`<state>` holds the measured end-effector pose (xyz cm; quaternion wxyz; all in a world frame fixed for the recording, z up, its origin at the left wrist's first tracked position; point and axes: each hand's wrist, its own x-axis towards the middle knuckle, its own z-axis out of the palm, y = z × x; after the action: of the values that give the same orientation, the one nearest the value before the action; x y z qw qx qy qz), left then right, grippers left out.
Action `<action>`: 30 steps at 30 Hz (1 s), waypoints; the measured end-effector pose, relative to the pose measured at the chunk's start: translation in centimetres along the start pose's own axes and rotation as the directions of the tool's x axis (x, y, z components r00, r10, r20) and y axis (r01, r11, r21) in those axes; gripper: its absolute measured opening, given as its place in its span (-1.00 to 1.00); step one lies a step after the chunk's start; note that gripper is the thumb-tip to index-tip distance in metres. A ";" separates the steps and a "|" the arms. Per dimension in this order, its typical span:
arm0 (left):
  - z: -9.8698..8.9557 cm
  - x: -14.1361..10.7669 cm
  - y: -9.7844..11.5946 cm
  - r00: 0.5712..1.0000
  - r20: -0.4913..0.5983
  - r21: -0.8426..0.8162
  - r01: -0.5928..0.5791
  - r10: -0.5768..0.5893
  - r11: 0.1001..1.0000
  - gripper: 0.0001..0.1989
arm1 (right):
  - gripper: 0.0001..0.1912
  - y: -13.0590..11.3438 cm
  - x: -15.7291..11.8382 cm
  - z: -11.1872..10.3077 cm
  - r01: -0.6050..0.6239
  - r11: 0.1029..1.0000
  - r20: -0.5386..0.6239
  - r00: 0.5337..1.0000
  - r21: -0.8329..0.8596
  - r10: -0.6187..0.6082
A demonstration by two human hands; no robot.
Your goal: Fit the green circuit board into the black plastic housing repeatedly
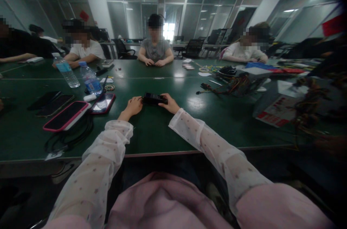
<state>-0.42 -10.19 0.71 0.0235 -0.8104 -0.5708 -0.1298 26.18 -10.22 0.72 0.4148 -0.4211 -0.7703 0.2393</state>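
Observation:
A small black device with a dark screen (153, 98) lies on the green table (151, 131) in front of me. My left hand (135, 105) is at its left end, fingers bent and close together against its edge. At the right end my right hand (170, 103) grips the device, with the fingers at its far side and the thumb nearer me. Whether the left fingers grip the device or only touch it cannot be made out. Sheer white sleeves cover both forearms.
Phones (66, 116), black cables (78, 135) and two water bottles (90, 79) are on the left. A metal box (276, 102) and bundled wires (238, 84) are at right. Several people sit across the table, one person (155, 49) directly opposite.

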 end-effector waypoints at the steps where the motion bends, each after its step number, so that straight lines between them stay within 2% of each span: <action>1: 0.0 0.0 0.0 1.000 0.006 0.002 0.001 -0.001 1.000 -0.54 | -0.46 0.1 0.0 0.0 0.002 1.000 -0.003 1.000 0.010 -0.002; 12: -0.2 0.0 0.1 1.000 0.013 0.010 0.004 -0.004 1.000 -0.53 | -0.40 0.1 0.3 -0.2 0.033 0.994 -0.036 0.999 0.103 -0.030; 18: -0.5 -0.2 0.4 1.000 0.005 0.008 0.011 -0.011 1.000 -0.53 | -0.32 0.2 1.1 -1.5 -0.015 0.981 -0.131 0.990 0.191 0.041; 22: -0.6 -0.2 0.5 1.000 0.010 0.020 0.009 -0.009 1.000 -0.53 | -0.33 1.1 1.4 -2.7 -0.076 0.992 -0.308 0.946 0.104 0.105; 26: -0.5 -0.1 0.5 1.000 0.019 0.028 0.010 -0.011 1.000 -0.54 | -0.42 2.2 1.2 -3.8 -0.159 0.983 -0.500 0.861 -0.091 0.093; 30: -0.5 -0.2 0.4 1.000 0.016 0.015 -0.001 0.000 1.000 -0.54 | -0.46 3.1 0.7 -4.2 -0.263 0.949 -0.542 0.830 -0.173 0.132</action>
<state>-0.20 -10.57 1.19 0.0250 -0.8114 -0.5717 -0.1192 30.91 -7.86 1.07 0.5274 -0.5950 -0.6032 0.0625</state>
